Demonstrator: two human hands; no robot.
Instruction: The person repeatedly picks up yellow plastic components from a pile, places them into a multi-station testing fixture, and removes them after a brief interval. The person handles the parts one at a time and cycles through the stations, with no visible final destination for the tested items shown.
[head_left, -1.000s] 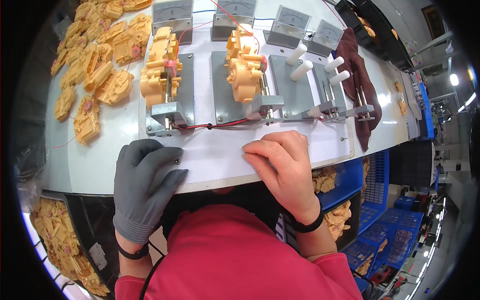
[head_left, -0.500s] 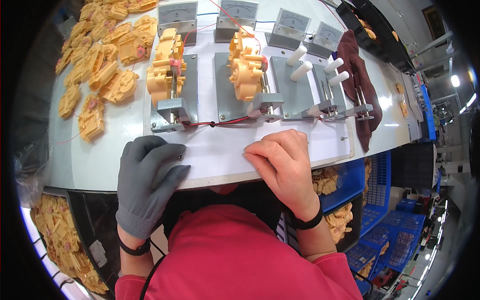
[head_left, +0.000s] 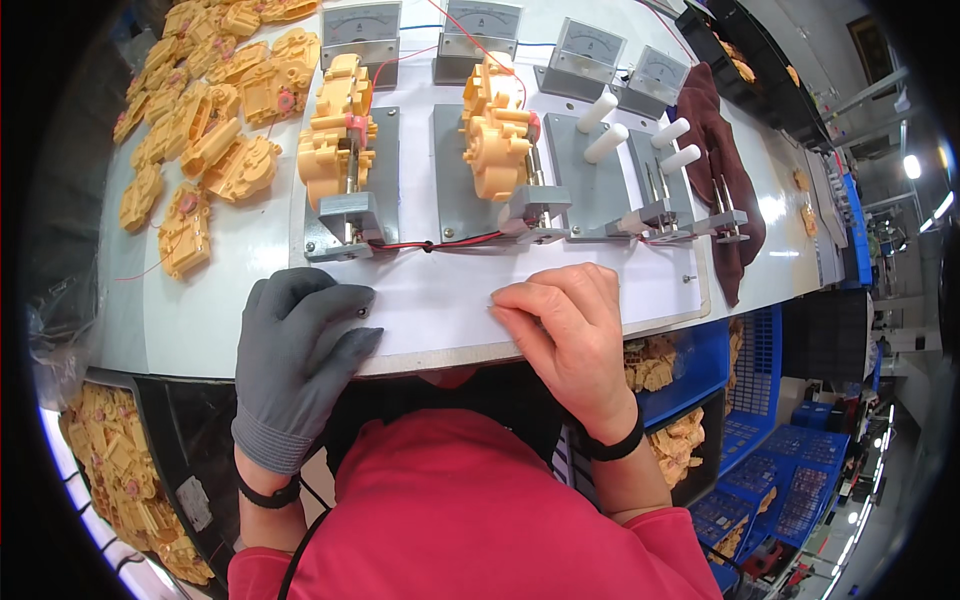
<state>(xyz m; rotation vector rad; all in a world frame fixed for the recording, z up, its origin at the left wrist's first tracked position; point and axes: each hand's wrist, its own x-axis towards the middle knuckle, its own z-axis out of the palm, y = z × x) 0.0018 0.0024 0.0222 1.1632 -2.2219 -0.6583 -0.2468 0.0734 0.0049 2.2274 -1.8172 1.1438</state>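
My left hand (head_left: pixel 300 350), in a grey glove, rests at the table's front edge. Its fingers are curled, with a gap between thumb and forefinger; a small dark spot shows there, too small to name. My right hand (head_left: pixel 570 340), bare, lies further right on the white sheet (head_left: pixel 430 310), thumb and forefinger drawn together in a pinch. Whatever is in it, if anything, cannot be made out. Beyond the hands, a yellow plastic gear housing (head_left: pixel 335 150) sits on the left grey test fixture (head_left: pixel 380 190). Another yellow housing (head_left: pixel 495 150) sits on the neighbouring fixture (head_left: pixel 450 200).
Dial meters (head_left: pixel 360 35) line the back. White pegs (head_left: pixel 605 143) rise from the right fixtures, beside a dark red cloth (head_left: pixel 735 200). Loose yellow housings (head_left: pixel 210 140) lie at left. Below the table are a black bin (head_left: pixel 180 420) and blue crates (head_left: pixel 750 370).
The whole view has shifted slightly. Both hands keep the same pose and place, and the housings stay on their fixtures.
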